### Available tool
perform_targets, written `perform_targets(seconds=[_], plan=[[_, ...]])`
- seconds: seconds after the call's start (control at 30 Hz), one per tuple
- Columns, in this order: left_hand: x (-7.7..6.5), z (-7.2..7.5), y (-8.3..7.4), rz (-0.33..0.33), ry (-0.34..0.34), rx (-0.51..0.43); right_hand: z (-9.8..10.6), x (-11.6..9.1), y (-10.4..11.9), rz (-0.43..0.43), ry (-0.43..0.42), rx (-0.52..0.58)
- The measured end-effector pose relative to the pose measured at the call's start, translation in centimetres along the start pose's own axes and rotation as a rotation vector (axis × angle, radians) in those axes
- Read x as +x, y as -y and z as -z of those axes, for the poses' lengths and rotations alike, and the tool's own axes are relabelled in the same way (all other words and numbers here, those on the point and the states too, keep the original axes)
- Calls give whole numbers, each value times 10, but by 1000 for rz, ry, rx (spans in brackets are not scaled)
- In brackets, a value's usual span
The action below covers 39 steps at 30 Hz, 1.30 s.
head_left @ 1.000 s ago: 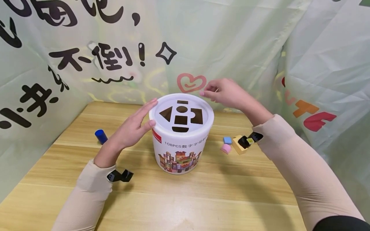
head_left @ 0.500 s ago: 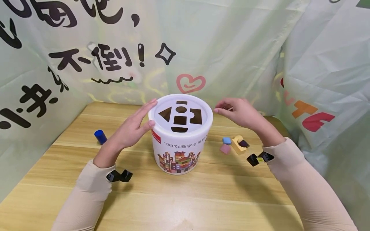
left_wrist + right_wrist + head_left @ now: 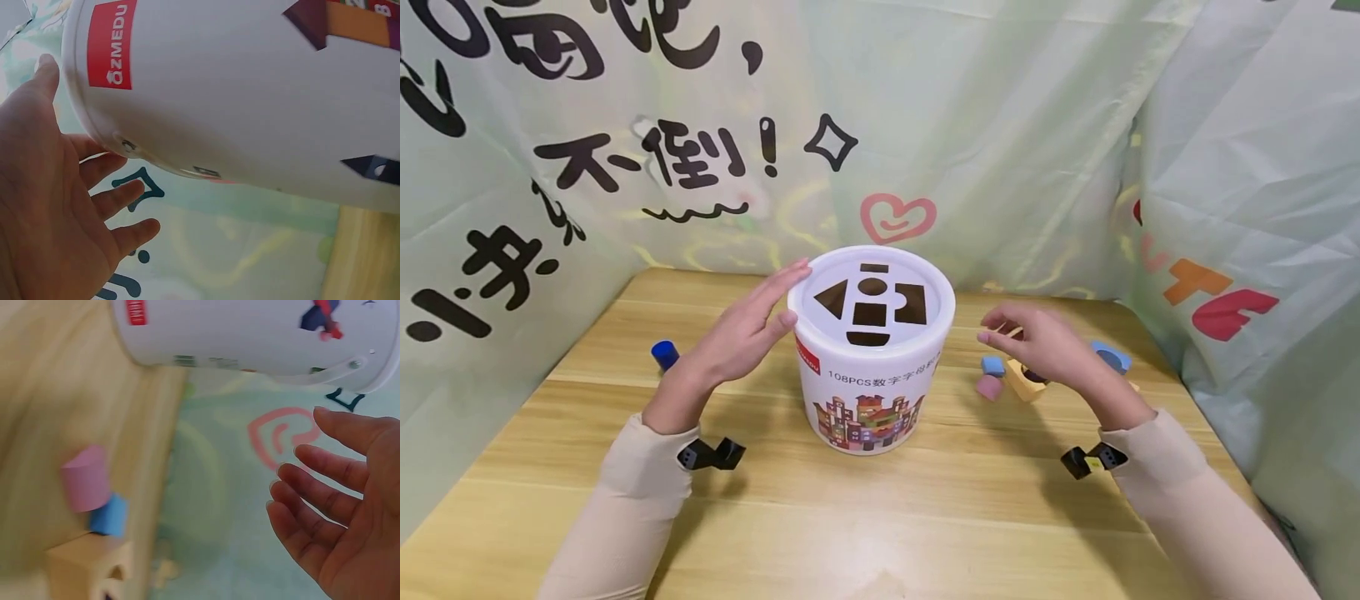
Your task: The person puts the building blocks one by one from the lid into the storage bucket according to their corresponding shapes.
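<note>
A white bucket (image 3: pixel 865 375) stands upright on the table, its lid (image 3: pixel 934 287) pierced with several shaped holes. My left hand (image 3: pixel 741 333) rests against the lid's left rim, fingers fairly straight; the left wrist view shows the hand (image 3: pixel 69 181) beside the bucket's upper edge. To the right of the bucket, my right hand (image 3: pixel 1041 342) hovers with loosely bent fingers. Nothing lies in its palm in the right wrist view, where the hand (image 3: pixel 337 494) is apart from the bucket. Below it lie a small blue block (image 3: pixel 992 366), a pink block (image 3: pixel 989 387) and a yellow notched block (image 3: pixel 1024 382).
A blue cylinder (image 3: pixel 664 355) lies on the table (image 3: pixel 865 525) behind the left forearm. Beyond the right wrist is a blue block (image 3: pixel 1111 357), partly covered. Printed fabric (image 3: pixel 1000 125) hangs close behind the table and along its sides.
My right hand has moved from above the bucket's far right rim down and to the right, over the loose blocks. My left hand stays at the rim.
</note>
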State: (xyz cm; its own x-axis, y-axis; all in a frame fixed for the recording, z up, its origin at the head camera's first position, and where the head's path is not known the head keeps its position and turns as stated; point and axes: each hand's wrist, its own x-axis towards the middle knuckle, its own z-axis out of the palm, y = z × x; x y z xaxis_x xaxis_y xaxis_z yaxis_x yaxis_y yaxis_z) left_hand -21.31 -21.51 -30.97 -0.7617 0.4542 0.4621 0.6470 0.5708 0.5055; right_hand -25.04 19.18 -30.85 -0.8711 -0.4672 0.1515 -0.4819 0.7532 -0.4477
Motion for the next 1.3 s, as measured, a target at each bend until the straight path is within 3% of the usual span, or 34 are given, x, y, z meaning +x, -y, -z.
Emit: perform_targets(seconds=[0.17, 0.43, 0.7, 1.03, 1.3], plan=[[5, 5, -4, -11, 29, 28, -14, -10, -15, -25, 14, -22], [5, 11, -11, 47, 126, 100, -32, -22, -28, -91, 64, -51], [9, 17, -14, 51, 169, 179, -48, -26, -37, -6, 33, -109], [8, 15, -12, 69, 132, 168, -61, -29, -43, -21, 0, -92], [7, 12, -13, 74, 129, 158, -72, -33, -51, -42, 28, -77]])
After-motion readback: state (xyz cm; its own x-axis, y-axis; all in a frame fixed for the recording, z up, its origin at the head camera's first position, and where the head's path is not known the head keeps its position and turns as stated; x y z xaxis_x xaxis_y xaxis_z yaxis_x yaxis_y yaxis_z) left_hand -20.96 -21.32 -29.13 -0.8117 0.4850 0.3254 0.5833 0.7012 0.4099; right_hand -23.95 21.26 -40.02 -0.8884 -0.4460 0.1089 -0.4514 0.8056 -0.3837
